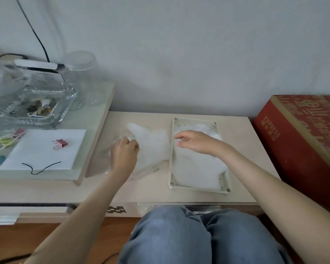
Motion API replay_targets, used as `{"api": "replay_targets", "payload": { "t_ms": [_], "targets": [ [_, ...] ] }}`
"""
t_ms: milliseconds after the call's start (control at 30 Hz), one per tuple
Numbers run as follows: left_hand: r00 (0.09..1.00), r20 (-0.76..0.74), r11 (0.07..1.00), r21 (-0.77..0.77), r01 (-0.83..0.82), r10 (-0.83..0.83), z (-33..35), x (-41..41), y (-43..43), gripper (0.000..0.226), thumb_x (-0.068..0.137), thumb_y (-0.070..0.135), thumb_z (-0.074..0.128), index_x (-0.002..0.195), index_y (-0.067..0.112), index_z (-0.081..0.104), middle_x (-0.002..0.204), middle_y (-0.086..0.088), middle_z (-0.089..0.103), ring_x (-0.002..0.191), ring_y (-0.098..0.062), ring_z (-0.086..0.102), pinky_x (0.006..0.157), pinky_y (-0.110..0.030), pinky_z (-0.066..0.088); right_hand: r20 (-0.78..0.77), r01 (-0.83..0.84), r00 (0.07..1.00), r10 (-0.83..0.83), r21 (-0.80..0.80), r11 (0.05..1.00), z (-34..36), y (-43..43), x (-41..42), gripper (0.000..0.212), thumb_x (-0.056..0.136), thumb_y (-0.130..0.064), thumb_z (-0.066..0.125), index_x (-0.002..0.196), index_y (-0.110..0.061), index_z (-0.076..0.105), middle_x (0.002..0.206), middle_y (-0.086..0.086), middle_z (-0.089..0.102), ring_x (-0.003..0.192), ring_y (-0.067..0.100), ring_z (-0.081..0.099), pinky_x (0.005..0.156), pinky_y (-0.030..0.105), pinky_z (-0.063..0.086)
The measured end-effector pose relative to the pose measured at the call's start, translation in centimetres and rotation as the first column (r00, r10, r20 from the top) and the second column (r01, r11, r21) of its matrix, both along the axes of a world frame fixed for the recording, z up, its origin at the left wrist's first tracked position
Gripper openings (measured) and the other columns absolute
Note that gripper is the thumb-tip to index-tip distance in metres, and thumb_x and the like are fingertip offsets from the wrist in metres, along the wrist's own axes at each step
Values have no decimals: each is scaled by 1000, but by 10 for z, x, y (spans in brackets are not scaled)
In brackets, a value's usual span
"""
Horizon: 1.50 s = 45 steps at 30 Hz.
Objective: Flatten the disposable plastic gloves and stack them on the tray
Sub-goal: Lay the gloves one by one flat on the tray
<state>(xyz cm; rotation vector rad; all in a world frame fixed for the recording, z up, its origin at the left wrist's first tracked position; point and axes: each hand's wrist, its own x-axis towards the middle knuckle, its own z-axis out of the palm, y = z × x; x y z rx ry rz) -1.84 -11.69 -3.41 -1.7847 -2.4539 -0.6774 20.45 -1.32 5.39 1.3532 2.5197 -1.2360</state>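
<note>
A pale rectangular tray lies on the low beige table, right of centre, with flattened clear plastic gloves spread inside it. To its left sits a loose pile of crumpled translucent gloves. My left hand has its fingers curled into the left edge of that pile, gripping plastic. Above the tray's upper part hovers my right hand, its fingers relaxed and slightly bent toward the pile, holding nothing.
A raised shelf on the left carries a glass dish, a clear jar, white paper and a pink binder clip. A red cardboard box stands against the table's right side. My knees sit below the front edge.
</note>
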Motion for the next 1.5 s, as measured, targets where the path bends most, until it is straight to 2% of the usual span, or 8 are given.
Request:
{"api": "replay_targets", "payload": {
  "t_ms": [167,367,567,667,833,1000,1233,1500],
  "targets": [
    [985,149,994,-50,99,-90,68,27,7,15,99,31,46,103,24,59,76,-4,68,63,-26,61,60,-35,49,-279,198,888,-364,-483,853,10,8,7,48,96,-48,46,129,-14,46,111,15,63,95,27,64,85,35,49],
    [744,546,883,-18,470,-385,139,76,19,9,96,25,55,91,25,62,72,2,71,54,-13,67,56,-26,57,-275,259,822,-499,-601,756,34,28,35,85,72,-73,47,127,-8,45,104,20,61,92,31,63,76,35,50],
    [445,763,795,146,589,-469,153,88,31,15,92,8,60,82,17,64,79,5,66,79,-7,63,74,-31,59,-385,118,706,-594,-763,636,13,23,62,106,67,-80,46,132,4,53,124,18,59,114,31,56,107,41,37],
    [290,859,764,166,623,-423,139,91,33,13,94,1,55,86,10,59,82,9,65,80,-4,61,78,-23,54,-538,14,510,-671,-775,632,5,14,68,92,71,-74,50,133,-6,54,136,13,56,125,26,53,107,40,40],
    [53,969,793,167,585,-243,94,105,28,18,90,-6,54,81,9,54,84,9,68,76,-6,61,76,-19,47,-606,-14,488,-629,-725,688,-17,6,90,90,56,-47,88,131,-14,50,134,10,49,127,24,46,115,45,29],
    [-146,978,800,204,565,-147,75,111,38,11,74,8,60,82,8,54,85,-3,62,84,-20,60,77,-26,51,-620,154,520,-588,-608,778,-32,-12,87,2,88,-12,63,89,-13,62,104,7,66,103,21,62,104,38,44],
    [-508,859,991,2,131,65,62,112,49,44,90,42,58,118,9,47,94,-15,61,64,-23,69,56,-30,56,-686,314,308,-658,-580,752,-41,-16,70,13,89,-5,59,78,-10,55,89,9,69,74,17,64,66,25,49],
    [-319,907,915,-145,377,275,43,115,43,53,88,55,54,99,5,69,90,-8,68,76,-22,62,79,-33,46,-694,281,252,-675,-615,737,-56,-23,52,36,87,9,56,113,-15,50,104,8,63,87,19,61,77,27,49]
  ]
}}
